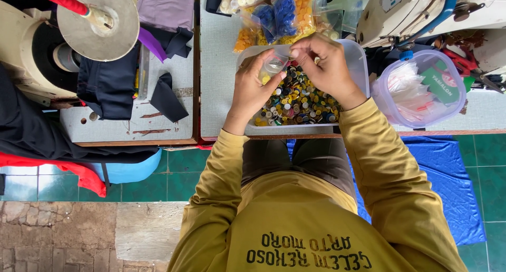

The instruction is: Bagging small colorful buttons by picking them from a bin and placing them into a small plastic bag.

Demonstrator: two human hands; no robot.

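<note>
Two surfaces are standing side by side: a grey surface (221, 87) in the middle, and a worn one (132, 125) at the left, where dark cloth pieces (108, 85) are lying beside a machine with a round metal disc (100, 22). A blue sheet (448, 188) is lying on the green tiled floor (174, 180). Part of a white sewing machine (406, 11) is showing at the top right, and just below it a clear lidded container (421, 87) is sitting on the surface. In front of the person, a clear plastic tray (358, 61) is holding many mixed buttons (300, 101) in yellow, blue, black and white. Behind the tray, bags of orange, blue and pale buttons (279, 14) are lying. The left hand (253, 87) and the right hand (327, 64) are meeting above the tray. The fingers of both hands are pinching a small clear plastic bag (274, 64), narrow and closed on it, just over the far part of the tray.
</note>
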